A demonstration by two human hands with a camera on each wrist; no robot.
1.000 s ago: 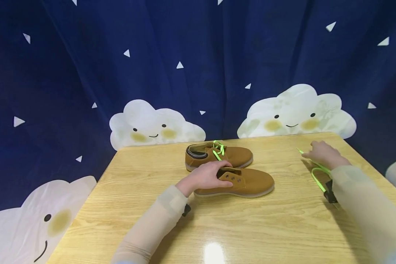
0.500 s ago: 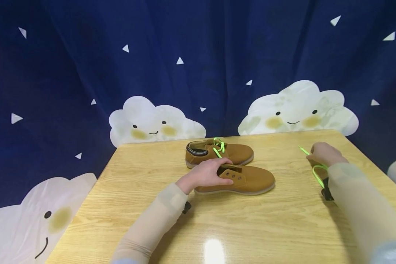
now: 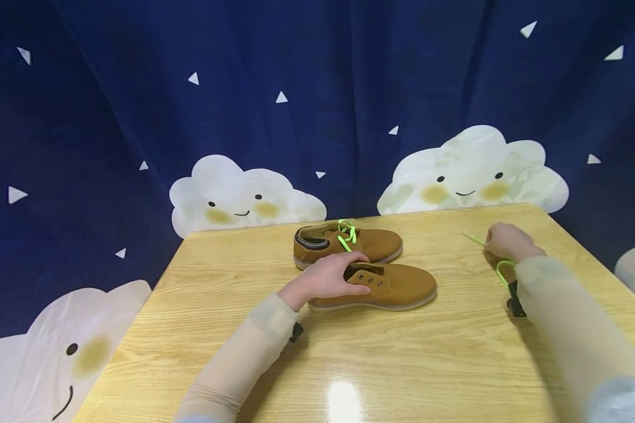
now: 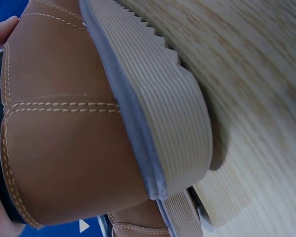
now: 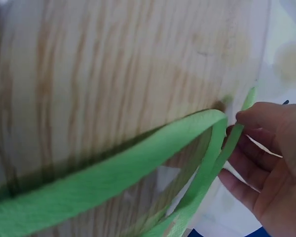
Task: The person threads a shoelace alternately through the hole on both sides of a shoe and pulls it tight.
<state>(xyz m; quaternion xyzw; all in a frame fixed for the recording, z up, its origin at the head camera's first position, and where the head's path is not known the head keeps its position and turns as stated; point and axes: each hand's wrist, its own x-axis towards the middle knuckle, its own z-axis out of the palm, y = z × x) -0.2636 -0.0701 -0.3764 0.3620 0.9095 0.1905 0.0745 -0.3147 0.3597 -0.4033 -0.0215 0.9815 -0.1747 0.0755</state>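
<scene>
Your right hand has edged toward the near shoe since the earlier frame, its fingers now pinching the green lace; leftmost, your left hand grips that shoe across its opening, thumb beside the bare eyelets; it sits on the bench, probably light and firm-soled, so hold it there; just behind stands the laced shoe; at right, well apart, the lace looks limp, best pinched just behind its tip.

The near brown derby shoe, unlaced, stands upright, toe right; a flat neon-green shoelace loops far right.
</scene>
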